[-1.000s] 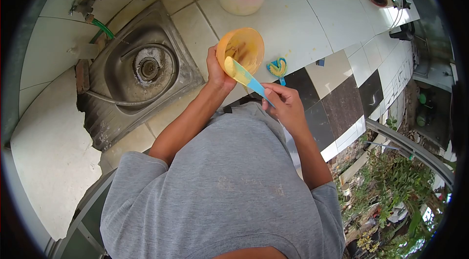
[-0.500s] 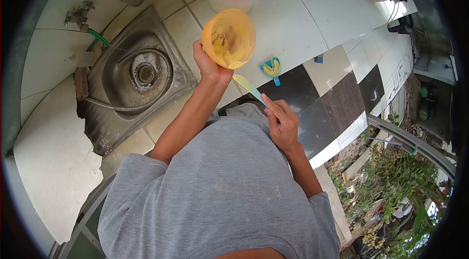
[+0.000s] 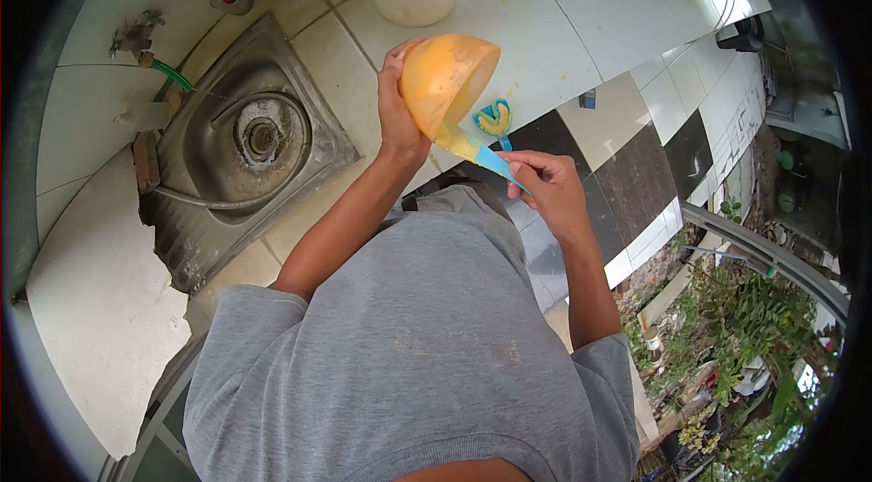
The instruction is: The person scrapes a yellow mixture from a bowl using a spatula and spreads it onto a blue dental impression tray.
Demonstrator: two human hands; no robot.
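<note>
Between left fingers (image 3: 392, 59), orange bowl (image 3: 442, 75) clamped — now tipped mouth-down, unlike half a second ago. Right hand (image 3: 548, 184) pinches blue spatula (image 3: 480, 155), blade back under rim after dropping clear — scraping resumes above white tiled surface (image 3: 545, 37), heart mould (image 3: 495, 119) below.

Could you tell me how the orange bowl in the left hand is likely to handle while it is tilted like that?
The orange bowl looks like thin plastic, so probably light; the left hand holds it alone. Batter smears may make it slippery. Tilted steeply over the blue spatula, it could spill.
</note>
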